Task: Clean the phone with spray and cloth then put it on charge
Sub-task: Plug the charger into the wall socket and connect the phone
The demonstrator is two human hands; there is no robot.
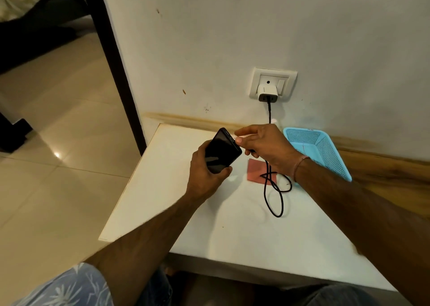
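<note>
The fingers point(240, 135) of the right hand point(263, 146) are pinched shut on the plug end of the black charging cable point(274, 196), with the tip held right at the port in the top edge of the phone point(222, 150); whether the plug is already seated cannot be told. The left hand point(204, 173) grips the phone from below, thumb along its lower edge and the other fingers wrapped behind it. The phone is a black slab with a dark, unlit screen showing a pale streak of reflection, tilted with its port end up and toward the wall, held in the air above the white surface point(209, 224). From the right hand the cable drops down, loops loosely on the surface, and crosses a pink cloth point(257, 169) lying flat just beyond the hands. Another stretch of it rises behind the right hand to a white charger point(267, 93) plugged into the wall socket point(273, 84). A light blue mesh basket point(325, 153) sits at the back right of the surface, against the wall, partly hidden by the right wrist. Both forearms reach forward from the bottom of the view, the left rising from the lower left, the right coming in from the right edge with a thin band at the wrist. To the left lie a glossy tiled floor point(58, 166) and a dark door frame point(111, 56).
</note>
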